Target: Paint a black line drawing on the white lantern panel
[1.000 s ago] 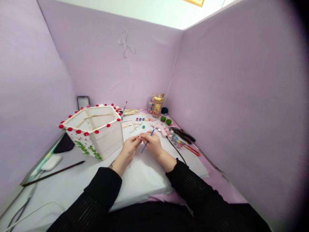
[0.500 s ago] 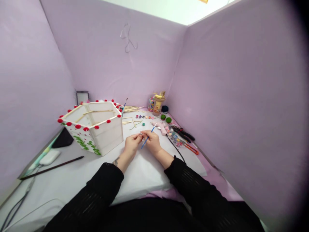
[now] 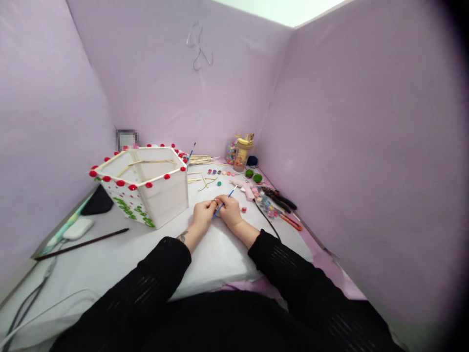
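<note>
My right hand [image 3: 231,211] is closed around a thin blue paintbrush [image 3: 224,202], which slants with its pale bristles toward the far right. My left hand [image 3: 202,216] is pinched shut just beside it, its fingertips meeting those of the right. A tiny whitish thing shows between the fingertips, too small to name. Close to my right hand stands a little red paint pot [image 3: 244,209]. Left of both hands is a white panelled lantern-like box [image 3: 170,203] with red balls along its rim and green lettering on one face.
Behind the hands lie small paint pots [image 3: 219,184], thin sticks [image 3: 200,160] and a pink glue gun [image 3: 246,189] with a black cable. Pliers [image 3: 280,198], an orange cutter [image 3: 291,223] and green pompoms [image 3: 257,178] are to the right. A dark stick [image 3: 86,243] lies left.
The camera view has shifted slightly. My hands have drawn closer together, with the brush still in the right one. The red paint pot now shows beside my right hand.
</note>
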The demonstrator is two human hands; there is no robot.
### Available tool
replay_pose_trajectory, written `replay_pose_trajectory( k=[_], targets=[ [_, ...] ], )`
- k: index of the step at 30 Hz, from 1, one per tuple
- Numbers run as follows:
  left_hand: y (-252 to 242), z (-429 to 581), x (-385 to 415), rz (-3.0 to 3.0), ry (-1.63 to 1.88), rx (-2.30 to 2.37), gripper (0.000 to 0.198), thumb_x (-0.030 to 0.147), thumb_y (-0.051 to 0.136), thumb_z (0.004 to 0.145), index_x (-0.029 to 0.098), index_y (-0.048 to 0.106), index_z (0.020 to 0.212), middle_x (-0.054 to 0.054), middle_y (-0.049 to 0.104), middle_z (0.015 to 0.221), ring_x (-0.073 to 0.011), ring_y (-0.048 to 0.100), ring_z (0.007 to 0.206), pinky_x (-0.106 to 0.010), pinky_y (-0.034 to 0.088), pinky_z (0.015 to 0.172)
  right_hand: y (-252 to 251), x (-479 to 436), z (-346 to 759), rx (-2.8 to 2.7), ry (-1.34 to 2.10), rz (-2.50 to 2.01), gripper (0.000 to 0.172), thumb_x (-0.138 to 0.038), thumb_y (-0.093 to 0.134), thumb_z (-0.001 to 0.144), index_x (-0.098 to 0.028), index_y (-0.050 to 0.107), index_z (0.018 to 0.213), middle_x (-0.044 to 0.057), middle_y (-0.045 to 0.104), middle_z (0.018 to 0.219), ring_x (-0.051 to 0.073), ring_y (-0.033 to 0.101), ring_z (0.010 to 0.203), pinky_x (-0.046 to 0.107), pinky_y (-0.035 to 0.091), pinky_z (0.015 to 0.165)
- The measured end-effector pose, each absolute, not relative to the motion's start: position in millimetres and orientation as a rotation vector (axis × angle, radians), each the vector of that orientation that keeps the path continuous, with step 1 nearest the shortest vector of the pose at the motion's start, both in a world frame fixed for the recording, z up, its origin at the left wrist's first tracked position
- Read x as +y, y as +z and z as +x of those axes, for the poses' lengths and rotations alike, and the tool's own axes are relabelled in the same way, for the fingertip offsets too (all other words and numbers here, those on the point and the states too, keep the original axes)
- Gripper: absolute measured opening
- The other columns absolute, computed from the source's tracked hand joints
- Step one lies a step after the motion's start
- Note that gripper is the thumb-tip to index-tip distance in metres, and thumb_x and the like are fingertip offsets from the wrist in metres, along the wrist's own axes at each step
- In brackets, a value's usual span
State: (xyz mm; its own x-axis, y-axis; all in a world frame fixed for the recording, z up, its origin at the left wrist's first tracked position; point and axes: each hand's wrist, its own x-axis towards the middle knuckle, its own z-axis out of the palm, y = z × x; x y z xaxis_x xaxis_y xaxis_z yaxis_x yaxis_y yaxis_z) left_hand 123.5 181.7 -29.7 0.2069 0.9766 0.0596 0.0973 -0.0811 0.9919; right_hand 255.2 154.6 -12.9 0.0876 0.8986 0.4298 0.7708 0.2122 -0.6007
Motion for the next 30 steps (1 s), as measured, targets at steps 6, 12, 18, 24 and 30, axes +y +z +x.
replay_pose_trajectory(
  k=[6,12,18,24,30],
  targets=[
    [-32,124,181,1.460,1.020,1.156,0.027,0.043,0.070,0.099,0.016,0.071,0.101,0.000,0.072,0.093,-0.0161,0.070,0.076,-0.031,0.060,0.068,-14,156,254,-1.707,0.219,-1.642,0.028,-0.037,0.066,0.103,-0.019,0.068,0.124,0.009,0.071,0.126,0.022,0.071,0.106,0.043,0.062,0.093],
    [-29,123,180,1.486,1.000,1.180,0.027,0.043,0.070,0.099,0.015,0.071,0.102,0.000,0.073,0.095,-0.0173,0.071,0.079,-0.033,0.061,0.071,-12,155,253,-1.712,0.214,-1.677,0.027,-0.037,0.066,0.103,-0.019,0.068,0.123,0.009,0.071,0.125,0.021,0.071,0.105,0.043,0.062,0.093],
    [-24,125,178,1.481,1.004,1.193,0.029,0.044,0.071,0.099,0.015,0.072,0.103,0.000,0.074,0.098,-0.0188,0.073,0.082,-0.034,0.062,0.072,-11,156,251,-1.708,0.213,-1.716,0.028,-0.037,0.066,0.103,-0.019,0.068,0.123,0.009,0.071,0.125,0.021,0.071,0.106,0.043,0.062,0.093],
    [-20,125,175,1.460,1.001,1.193,0.031,0.043,0.071,0.098,0.016,0.071,0.114,-0.003,0.074,0.110,-0.0220,0.074,0.091,-0.037,0.064,0.077,-10,156,251,-1.716,0.225,-1.751,0.028,-0.037,0.066,0.103,-0.019,0.068,0.124,0.009,0.071,0.126,0.022,0.071,0.106,0.043,0.062,0.093],
    [-16,126,172,1.445,0.999,1.185,0.032,0.044,0.071,0.098,0.016,0.071,0.114,-0.003,0.073,0.109,-0.0216,0.073,0.089,-0.036,0.063,0.075,-7,155,252,-1.716,0.235,-1.780,0.029,-0.037,0.066,0.103,-0.018,0.068,0.124,0.009,0.071,0.126,0.022,0.071,0.106,0.044,0.062,0.093]
  ],
)
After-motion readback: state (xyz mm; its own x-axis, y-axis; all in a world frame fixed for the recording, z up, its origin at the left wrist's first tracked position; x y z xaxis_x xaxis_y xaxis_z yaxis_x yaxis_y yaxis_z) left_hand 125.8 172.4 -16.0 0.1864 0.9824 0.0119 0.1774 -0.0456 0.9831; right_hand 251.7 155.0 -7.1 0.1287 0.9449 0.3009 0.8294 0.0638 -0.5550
